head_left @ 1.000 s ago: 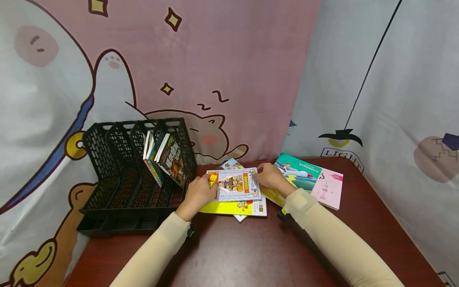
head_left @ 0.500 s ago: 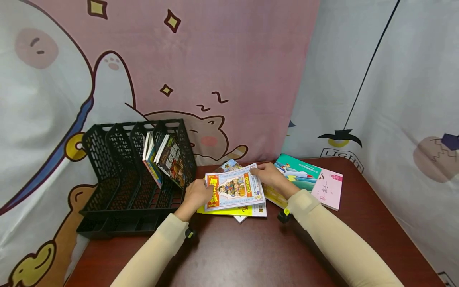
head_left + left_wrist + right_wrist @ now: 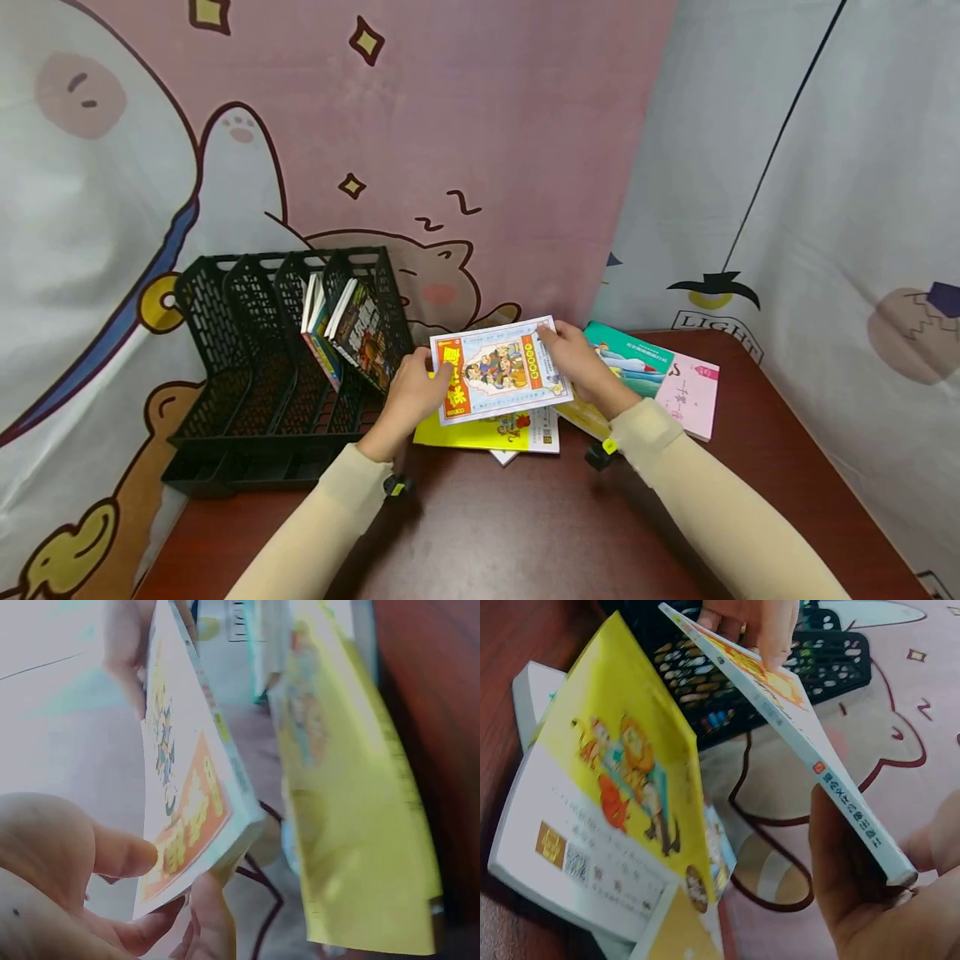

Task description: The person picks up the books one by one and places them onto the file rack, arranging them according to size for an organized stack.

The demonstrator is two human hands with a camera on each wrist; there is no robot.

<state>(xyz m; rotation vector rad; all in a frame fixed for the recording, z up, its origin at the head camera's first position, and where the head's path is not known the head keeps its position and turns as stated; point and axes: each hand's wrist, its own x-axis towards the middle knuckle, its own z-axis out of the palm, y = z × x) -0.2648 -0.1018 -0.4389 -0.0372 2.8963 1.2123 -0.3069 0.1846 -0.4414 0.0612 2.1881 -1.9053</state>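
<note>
A thin light-blue book [image 3: 498, 368] with a red title band and cartoon figures is held up, tilted, between both hands. At its left end my left hand [image 3: 417, 385] pinches it, thumb on the cover and fingers beneath, as the left wrist view shows. My right hand [image 3: 581, 358] grips the opposite end; its fingers lie under the book [image 3: 817, 765] in the right wrist view. Just below is a yellow book [image 3: 465, 435] with cartoon animals and a white strip, lying on other books. The held book hides part of that pile in the head view.
A black file rack [image 3: 277, 367] stands on the left of the brown table [image 3: 525, 517]; several books [image 3: 363, 333] lean in its right-hand slots. Right of the pile lie a green book [image 3: 633, 358] and a pink book [image 3: 688, 396]. A patterned curtain [image 3: 510, 167] hangs behind.
Both hands have raised the light-blue book off the pile and tilted its cover toward the head camera. More of the yellow book beneath now shows. The rack and the other books stay put.
</note>
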